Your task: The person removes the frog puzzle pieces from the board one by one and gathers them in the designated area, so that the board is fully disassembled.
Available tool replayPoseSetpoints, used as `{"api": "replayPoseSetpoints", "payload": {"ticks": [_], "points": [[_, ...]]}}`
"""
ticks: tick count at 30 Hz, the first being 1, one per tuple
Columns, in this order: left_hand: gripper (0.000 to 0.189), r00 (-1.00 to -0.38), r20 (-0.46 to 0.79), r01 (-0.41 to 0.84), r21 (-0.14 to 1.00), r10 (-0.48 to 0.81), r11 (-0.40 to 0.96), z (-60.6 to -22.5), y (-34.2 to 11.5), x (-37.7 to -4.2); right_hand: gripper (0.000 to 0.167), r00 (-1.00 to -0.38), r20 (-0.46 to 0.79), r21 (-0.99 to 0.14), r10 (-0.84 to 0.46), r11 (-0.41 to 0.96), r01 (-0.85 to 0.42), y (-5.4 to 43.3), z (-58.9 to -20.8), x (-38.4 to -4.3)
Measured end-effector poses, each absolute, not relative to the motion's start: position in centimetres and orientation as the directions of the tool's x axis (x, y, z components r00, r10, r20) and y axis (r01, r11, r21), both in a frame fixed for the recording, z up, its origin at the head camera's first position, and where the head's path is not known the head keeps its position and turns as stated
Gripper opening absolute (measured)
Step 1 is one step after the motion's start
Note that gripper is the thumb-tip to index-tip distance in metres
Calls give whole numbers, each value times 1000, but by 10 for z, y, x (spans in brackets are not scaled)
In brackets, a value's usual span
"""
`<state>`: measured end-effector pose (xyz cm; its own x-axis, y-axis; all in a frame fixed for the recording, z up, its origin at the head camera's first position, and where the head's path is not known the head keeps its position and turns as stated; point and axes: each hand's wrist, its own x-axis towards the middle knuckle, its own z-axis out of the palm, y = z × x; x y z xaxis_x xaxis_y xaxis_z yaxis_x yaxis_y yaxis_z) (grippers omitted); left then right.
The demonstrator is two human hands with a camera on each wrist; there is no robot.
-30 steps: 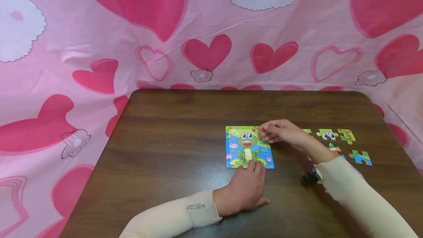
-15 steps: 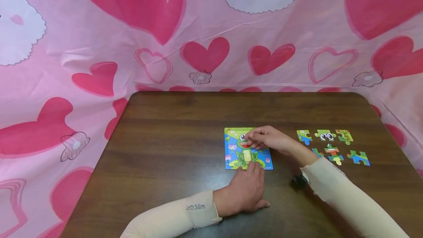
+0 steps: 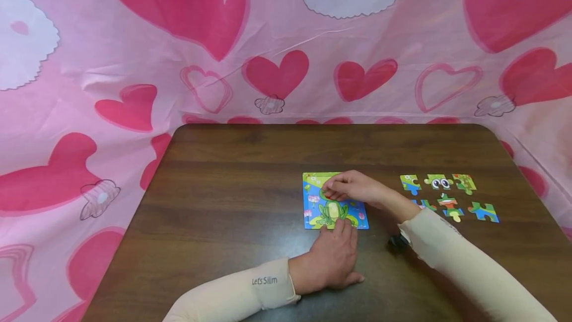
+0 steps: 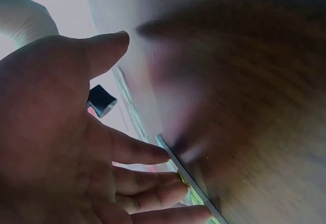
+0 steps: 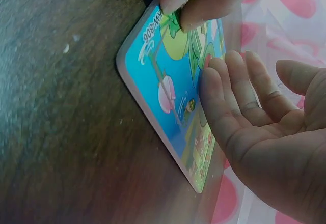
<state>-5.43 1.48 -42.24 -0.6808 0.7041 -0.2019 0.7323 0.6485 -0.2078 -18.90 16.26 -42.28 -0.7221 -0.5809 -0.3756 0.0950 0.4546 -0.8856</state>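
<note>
A square frog picture board (image 3: 332, 211) lies on the brown table. My left hand (image 3: 331, 257) rests its fingertips on the board's near edge, fingers nearly straight. In the left wrist view those fingers (image 4: 153, 196) reach over the thin board edge (image 4: 186, 175). Over the frog's face is my right hand (image 3: 357, 188), hiding the eyes. The right wrist view shows the right hand (image 5: 270, 127) palm-side, fingers loosely bent with their tips right at the board surface (image 5: 153, 91). Its thumb stands apart and nothing is held.
Loose jigsaw pieces lie to the right: one with frog eyes (image 3: 440, 183), a red-and-green one (image 3: 464, 183), a blue-green one (image 3: 484, 211) and several others. A black device (image 3: 396, 243) hangs under the right wrist. Pink heart-print cloth (image 3: 286, 73) stands behind the table (image 3: 232, 202).
My right hand has moved left across the board, from its right top corner to the frog's face, uncovering more loose pieces. The left hand has kept its place at the near edge.
</note>
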Motion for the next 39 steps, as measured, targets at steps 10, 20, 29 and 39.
{"api": "replayPoseSetpoints", "payload": {"ticks": [10, 20, 29, 39], "points": [[94, -671, -183, 737, -269, 719, 620, -423, 14, -54, 35, -713, -389, -870, -584, 487, 76, 154, -420, -188], [92, -654, -222, 755, -257, 723, 604, -424, 13, -56, 33, -676, -414, -864, -609, 497, 81, 145, -418, -185], [91, -652, -234, 757, -247, 721, 604, -423, 12, -56, 31, -656, -399, -854, -640, 521, 11, 141, -418, -182], [91, -679, -220, 734, -233, 700, 639, -425, 14, -53, 25, -648, -397, -854, -650, 521, 0, 138, -417, -182]]}}
